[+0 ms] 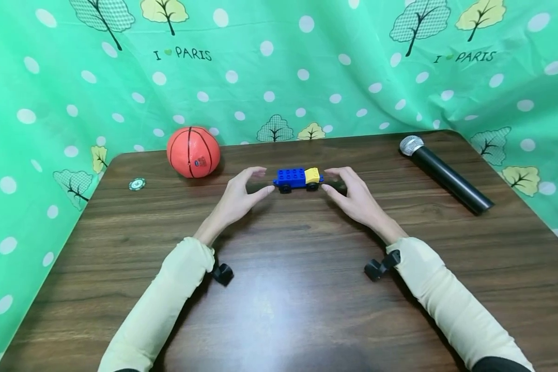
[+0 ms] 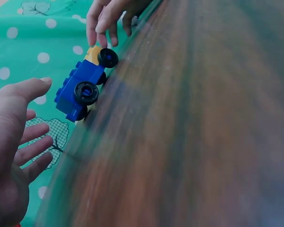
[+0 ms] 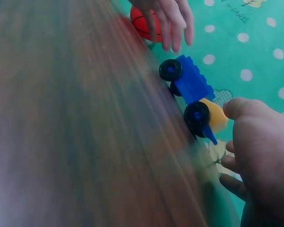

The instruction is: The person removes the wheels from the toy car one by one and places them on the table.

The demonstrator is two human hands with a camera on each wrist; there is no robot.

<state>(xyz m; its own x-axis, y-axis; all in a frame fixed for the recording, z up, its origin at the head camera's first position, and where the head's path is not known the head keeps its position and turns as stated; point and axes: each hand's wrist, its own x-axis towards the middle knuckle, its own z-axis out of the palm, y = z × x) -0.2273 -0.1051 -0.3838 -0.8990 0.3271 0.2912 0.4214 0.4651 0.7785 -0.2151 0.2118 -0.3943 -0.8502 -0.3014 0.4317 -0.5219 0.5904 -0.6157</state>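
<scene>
A toy truck (image 1: 292,179) of blue building blocks with a yellow cab and black wheels stands on the wooden table between the two hands. My left hand (image 1: 243,195) is at its blue rear end, thumb and fingers spread apart with nothing between them. At the yellow cab end is my right hand (image 1: 353,199), its thumb and fingers likewise parted and holding nothing. Seen from the left wrist, the truck (image 2: 83,85) sits just past the left thumb. The right wrist view has its yellow cab (image 3: 217,115) close by the right thumb.
A small red basketball (image 1: 193,152) rests at the back left, with a green and white poker chip (image 1: 137,184) left of it. On the right lies a black microphone (image 1: 446,174) with a silver head. A green dotted curtain (image 1: 269,72) hangs behind the table (image 1: 279,310).
</scene>
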